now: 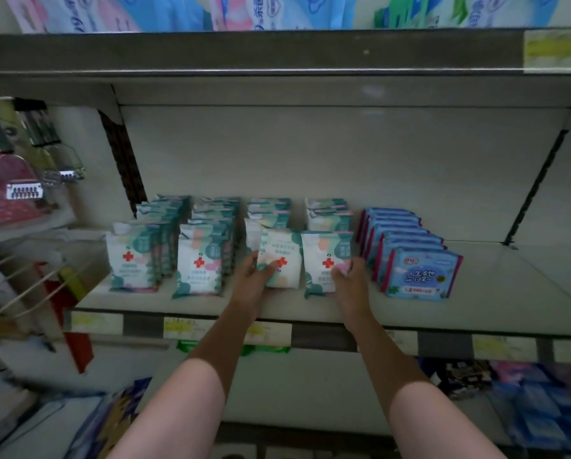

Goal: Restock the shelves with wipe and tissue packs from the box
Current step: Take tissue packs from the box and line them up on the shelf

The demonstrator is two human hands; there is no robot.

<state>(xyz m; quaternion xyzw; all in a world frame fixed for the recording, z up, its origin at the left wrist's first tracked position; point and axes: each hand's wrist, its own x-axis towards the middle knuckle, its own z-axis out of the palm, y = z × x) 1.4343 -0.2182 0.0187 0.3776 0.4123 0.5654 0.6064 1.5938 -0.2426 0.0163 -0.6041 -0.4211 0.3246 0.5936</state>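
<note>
Both bare forearms reach up over the front lip of the pale grey metal shelf (pixel 310 313), where soft plastic wipe packs stand in rows running from front to back. The left hand (pixel 251 282) grips the lower left corner of a white and teal soft pack with a red cross (pixel 282 260), thumb on its front face and fingers curled behind; this pack is tilted and turned a little out of line, at the front of the third row from the left. The right hand (pixel 349 279) holds the lower right corner of the neighbouring white and teal red-cross pack (pixel 325 261), which stands upright at the front of the fourth row, its fingertips curled onto the pink patch at the pack's edge. The two held packs touch side by side. To the left, two fuller rows of the same white and teal packs (pixel 164 250) stand upright, untouched. Just beside the right hand, a row of blue rectangular wipe packs with magenta side edges (pixel 419 271) leans slightly backward. Yellow price labels (pixel 184 327) sit along the shelf's front strip. The upper shelf (pixel 277 51) carries large blue and pink tissue bags (pixel 270 11), blurred. At far left hang carded goods on wire hooks (pixel 22 190), too blurred to identify.
</note>
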